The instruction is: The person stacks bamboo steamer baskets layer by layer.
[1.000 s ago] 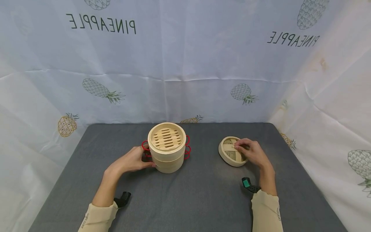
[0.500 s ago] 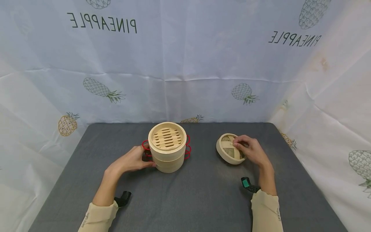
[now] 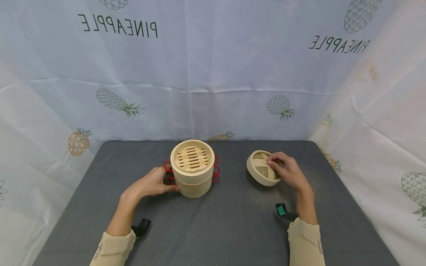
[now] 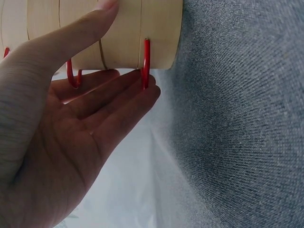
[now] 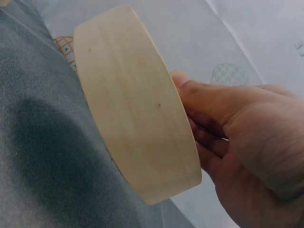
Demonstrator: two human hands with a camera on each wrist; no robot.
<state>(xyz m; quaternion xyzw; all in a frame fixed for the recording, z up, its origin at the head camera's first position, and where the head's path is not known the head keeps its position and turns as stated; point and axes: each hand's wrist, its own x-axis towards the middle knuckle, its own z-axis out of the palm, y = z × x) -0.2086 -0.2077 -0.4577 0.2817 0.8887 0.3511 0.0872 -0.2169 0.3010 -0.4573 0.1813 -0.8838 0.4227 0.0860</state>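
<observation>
Toward the back of the table stands a bamboo steamer (image 3: 192, 173), its tiers stacked, with a slatted base showing at the top and red handles (image 4: 146, 61) on both sides. My left hand (image 3: 154, 183) holds its left side. In the left wrist view the thumb lies on the bamboo wall and the fingers curl behind, by the handles. To the right, my right hand (image 3: 288, 170) pinches the round bamboo steamer lid (image 3: 259, 176) at its middle. The lid is tilted, its side wall facing the right wrist camera and its shadow on the cloth beneath.
Dark grey cloth covers the table (image 3: 226, 221). A white curtain (image 3: 213, 55) printed with pineapples hangs right behind the back edge and along both sides. Black wrist straps (image 3: 141, 228) sit at the sleeve cuffs.
The right hand has raised the lid, shifting it slightly left and toward the back, with more tilt. The left hand and the stacked steamer stay in place.
</observation>
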